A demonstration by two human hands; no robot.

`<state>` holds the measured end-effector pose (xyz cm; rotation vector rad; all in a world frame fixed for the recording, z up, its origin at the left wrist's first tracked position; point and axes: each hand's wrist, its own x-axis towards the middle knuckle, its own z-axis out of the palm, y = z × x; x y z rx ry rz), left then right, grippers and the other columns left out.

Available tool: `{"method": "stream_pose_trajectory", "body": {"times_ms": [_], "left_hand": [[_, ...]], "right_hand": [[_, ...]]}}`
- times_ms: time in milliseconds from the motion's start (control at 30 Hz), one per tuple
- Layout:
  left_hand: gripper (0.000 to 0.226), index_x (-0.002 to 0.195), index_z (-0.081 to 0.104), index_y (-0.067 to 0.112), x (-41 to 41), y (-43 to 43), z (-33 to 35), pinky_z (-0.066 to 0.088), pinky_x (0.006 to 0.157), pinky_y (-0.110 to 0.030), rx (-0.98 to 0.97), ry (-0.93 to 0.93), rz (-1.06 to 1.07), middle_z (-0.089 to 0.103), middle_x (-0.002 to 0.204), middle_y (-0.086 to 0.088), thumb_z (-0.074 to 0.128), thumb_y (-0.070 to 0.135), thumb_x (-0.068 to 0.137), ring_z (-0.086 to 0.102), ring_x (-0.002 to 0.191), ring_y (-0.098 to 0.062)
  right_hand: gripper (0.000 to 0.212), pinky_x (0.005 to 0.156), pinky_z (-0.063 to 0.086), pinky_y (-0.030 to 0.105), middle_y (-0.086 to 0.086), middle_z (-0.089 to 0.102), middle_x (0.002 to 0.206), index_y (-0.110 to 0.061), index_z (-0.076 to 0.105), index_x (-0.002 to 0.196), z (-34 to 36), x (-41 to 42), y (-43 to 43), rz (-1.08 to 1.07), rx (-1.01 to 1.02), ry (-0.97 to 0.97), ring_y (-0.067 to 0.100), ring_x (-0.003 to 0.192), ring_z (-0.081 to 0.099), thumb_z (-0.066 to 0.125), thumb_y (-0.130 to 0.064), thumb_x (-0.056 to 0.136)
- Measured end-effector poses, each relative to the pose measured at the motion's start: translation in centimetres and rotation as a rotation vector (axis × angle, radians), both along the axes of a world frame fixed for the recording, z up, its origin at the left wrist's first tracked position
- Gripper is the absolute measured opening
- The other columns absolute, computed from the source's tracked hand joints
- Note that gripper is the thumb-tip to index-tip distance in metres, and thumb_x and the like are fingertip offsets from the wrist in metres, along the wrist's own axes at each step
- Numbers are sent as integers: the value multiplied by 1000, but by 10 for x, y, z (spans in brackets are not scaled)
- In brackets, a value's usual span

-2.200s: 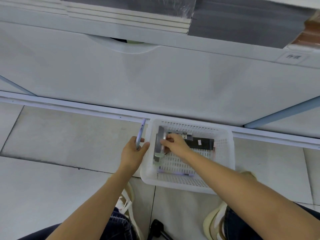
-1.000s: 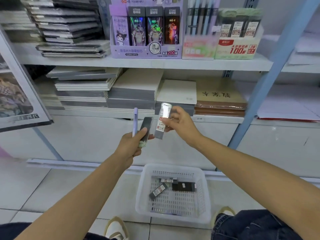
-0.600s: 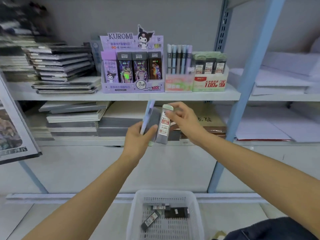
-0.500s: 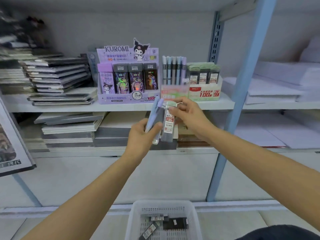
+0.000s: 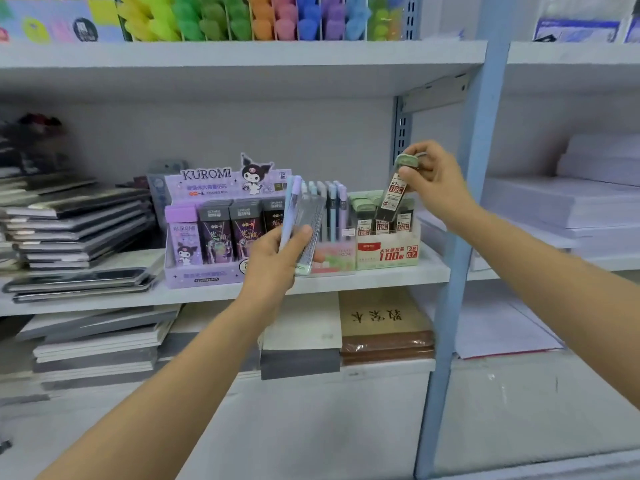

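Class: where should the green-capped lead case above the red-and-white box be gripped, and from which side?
At its green cap, from above, as the right hand pinches it. The lead case hangs tilted, base down over the display box, leaving its lower body free to slot in.

Bare left hand [image 5: 277, 261], right hand [image 5: 437, 183], forearms [image 5: 194, 375]

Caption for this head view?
Right hand holds a green-capped lead case above the matching display box; left hand grips a lilac pen and a second case.

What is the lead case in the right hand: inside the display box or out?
Out. The right hand pinches the lead case near its cap, tilted, mostly above the display box.
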<state>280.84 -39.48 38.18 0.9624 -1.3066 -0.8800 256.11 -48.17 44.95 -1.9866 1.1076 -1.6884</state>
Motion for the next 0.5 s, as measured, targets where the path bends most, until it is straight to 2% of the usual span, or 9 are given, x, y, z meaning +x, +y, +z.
{"method": "stream_pose_trajectory", "body": {"times_ms": [133, 200, 300, 400, 500], "left_hand": [[18, 91, 62, 20, -4, -7, 1, 30, 42, -16, 37, -4, -20, 71, 68, 1, 56, 36, 95, 44, 42, -1], [15, 89, 61, 18, -5, -10, 1, 29, 41, -16, 49, 6, -30, 71, 68, 0, 57, 32, 96, 41, 41, -4], [11, 86, 60, 15, -6, -14, 0, 26, 39, -17, 61, -2, -42, 70, 66, 0, 58, 21, 95, 32, 42, -6], [12, 81, 57, 13, -7, -15, -1, 25, 39, -18, 70, -14, -63, 69, 65, 1, 59, 14, 93, 28, 42, -7], [14, 79, 56, 15, -6, -16, -1, 26, 39, -17, 71, -20, -52, 70, 68, 0, 60, 13, 92, 28, 41, -7]], "right_hand": [[16, 86, 57, 41, 0, 67, 95, -16, 52, 104, -7, -3, -13, -14, 30, 105, 21, 90, 66, 59, -7, 92], [15, 84, 57, 41, 2, 68, 99, -17, 52, 104, -12, -3, -16, 16, 72, 138, 24, 94, 67, 59, -10, 93], [15, 81, 57, 34, -1, 68, 102, -24, 53, 102, -17, -1, -19, 24, 98, 176, 18, 97, 67, 60, -14, 93], [16, 80, 57, 32, 0, 67, 102, -21, 54, 105, -16, -2, -21, 11, 92, 171, 18, 96, 66, 61, -14, 93], [18, 75, 57, 26, 0, 68, 100, -13, 53, 111, -10, -3, -18, 49, 21, 56, 12, 89, 68, 59, -9, 94]]}}
